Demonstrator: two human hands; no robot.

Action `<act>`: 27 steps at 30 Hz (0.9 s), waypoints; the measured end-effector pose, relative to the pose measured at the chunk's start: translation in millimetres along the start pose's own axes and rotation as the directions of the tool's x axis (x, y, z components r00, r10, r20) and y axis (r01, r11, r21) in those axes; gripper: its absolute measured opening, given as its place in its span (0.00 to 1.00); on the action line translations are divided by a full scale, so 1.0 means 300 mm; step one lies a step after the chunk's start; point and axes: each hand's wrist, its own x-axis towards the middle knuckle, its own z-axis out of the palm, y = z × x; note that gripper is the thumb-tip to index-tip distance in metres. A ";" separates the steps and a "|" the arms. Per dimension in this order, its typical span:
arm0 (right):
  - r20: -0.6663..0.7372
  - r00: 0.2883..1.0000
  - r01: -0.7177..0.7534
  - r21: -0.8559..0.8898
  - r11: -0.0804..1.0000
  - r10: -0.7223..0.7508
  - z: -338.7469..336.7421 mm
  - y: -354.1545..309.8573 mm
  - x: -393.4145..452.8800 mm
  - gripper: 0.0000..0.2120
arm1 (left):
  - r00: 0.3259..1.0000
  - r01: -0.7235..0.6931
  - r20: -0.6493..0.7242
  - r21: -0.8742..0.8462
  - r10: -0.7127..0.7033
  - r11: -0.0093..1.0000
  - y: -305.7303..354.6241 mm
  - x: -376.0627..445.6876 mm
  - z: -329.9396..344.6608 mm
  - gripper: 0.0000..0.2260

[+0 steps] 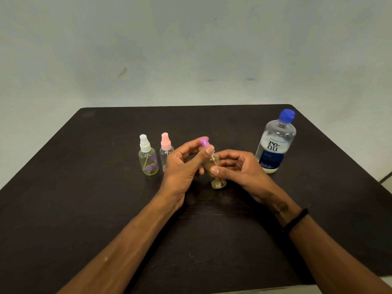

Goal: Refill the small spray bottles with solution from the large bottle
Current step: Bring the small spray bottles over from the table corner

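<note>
Both hands meet over the middle of the dark table [84,187]. From my seat I see the left hand [182,166] pinching a purple spray cap [204,142] between thumb and fingers, lifted a little above its bottle, with the thin dip tube [214,160] running down from the cap into the bottle's neck. The right hand [237,168] is curled round that small bottle [218,181], thumb across its front, holding it upright with its base on or just above the tabletop; I cannot tell which. Through the clear lower part I make out a shallow layer of yellowish liquid and some pale bits at the bottom; the upper part is hidden by the fingers.

To the left of the hands stand two more small spray bottles, close together and upright. The one with the white cap [147,158] has a yellowish tint, a purple printed pattern on its side, and its dip tube visible inside; how much liquid it holds I cannot judge. The one with the pink cap [166,151] is clear and looks nearly colourless inside, its lower part partly hidden behind the left hand.

To the right of the hands, apart from them, stands the large bottle [275,143], upright, blue cap on. It is transparent, with clear liquid filling most of it and a dark blue label reading "renu" across the lower half.

A black band [296,220] circles the right wrist.
</note>
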 end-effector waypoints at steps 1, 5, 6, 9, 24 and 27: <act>-0.004 1.000 -0.002 0.004 1.000 0.002 0.000 0.000 -0.001 0.19 | 1.000 0.012 0.020 -0.009 -0.012 1.000 0.002 -0.003 0.002 0.14; -0.021 1.000 0.005 0.029 1.000 -0.005 0.001 -0.001 -0.002 0.20 | 0.990 0.026 0.142 -0.008 -0.024 1.000 0.012 -0.011 0.000 0.14; -0.024 1.000 0.006 0.031 0.999 -0.005 0.000 -0.001 -0.002 0.20 | 0.987 0.022 0.161 -0.003 -0.021 1.000 0.012 -0.010 -0.002 0.14; -0.022 1.000 0.005 0.019 1.000 -0.004 -0.002 -0.001 -0.004 0.20 | 0.990 -0.013 0.143 0.021 0.010 1.000 0.009 -0.006 -0.004 0.13; -0.019 1.000 0.005 -0.076 0.997 -0.007 -0.001 0.006 -0.007 0.18 | 0.990 -0.142 0.028 0.028 0.141 0.990 0.018 -0.005 0.007 0.17; -0.027 1.000 0.012 -0.080 0.997 -0.014 -0.003 0.005 -0.007 0.19 | 0.986 -0.164 0.036 0.050 0.162 0.985 0.023 -0.002 0.002 0.17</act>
